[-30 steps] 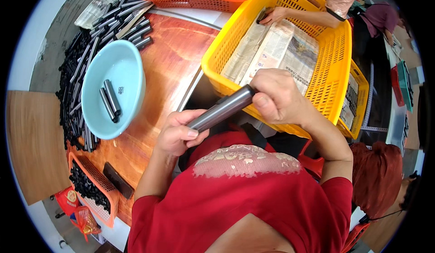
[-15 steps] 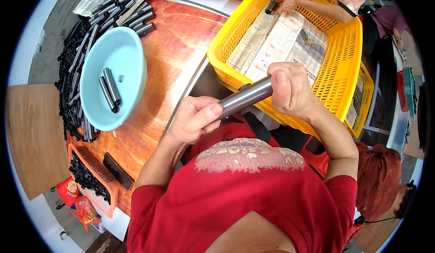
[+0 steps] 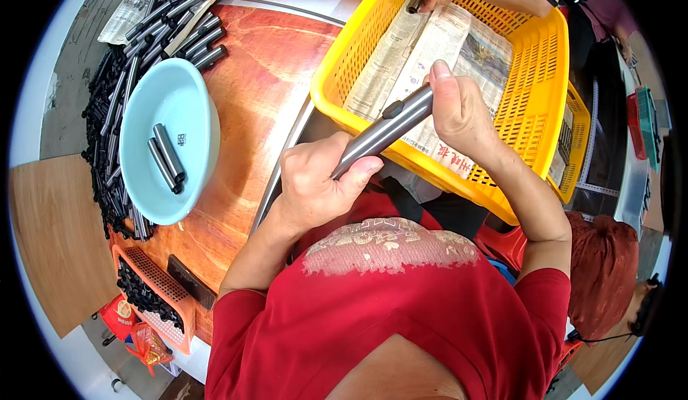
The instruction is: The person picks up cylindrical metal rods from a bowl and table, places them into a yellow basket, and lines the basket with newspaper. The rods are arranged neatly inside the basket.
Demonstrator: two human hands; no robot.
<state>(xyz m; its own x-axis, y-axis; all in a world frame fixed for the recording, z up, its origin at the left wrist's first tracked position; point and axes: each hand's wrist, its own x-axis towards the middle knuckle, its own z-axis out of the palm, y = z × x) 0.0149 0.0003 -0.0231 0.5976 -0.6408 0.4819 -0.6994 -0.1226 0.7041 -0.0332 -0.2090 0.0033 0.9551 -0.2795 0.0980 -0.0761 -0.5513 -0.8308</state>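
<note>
Tube (image 3: 387,131) glossy metal; basket (image 3: 536,117) plastic; tabletop (image 3: 261,67) glossy wood.

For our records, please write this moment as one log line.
left hand: grips grey tube end; right hand: grips other end; yellow basket: newspaper inside

A reddish-brown wooden table (image 3: 261,63) carries a pale blue basin (image 3: 197,117), a dark block (image 3: 191,282) and heaped metal tubes (image 3: 159,24). A coral basket (image 3: 162,277) apparently rests near its edge.

Over the last second the dark metal tube (image 3: 381,135) has tipped from about two o'clock toward one, the left hand (image 3: 314,181) has rolled over, its thumb now stretched toward two o'clock, and the right hand (image 3: 464,119) has raised its thumb from nine o'clock to nearly twelve.
</note>
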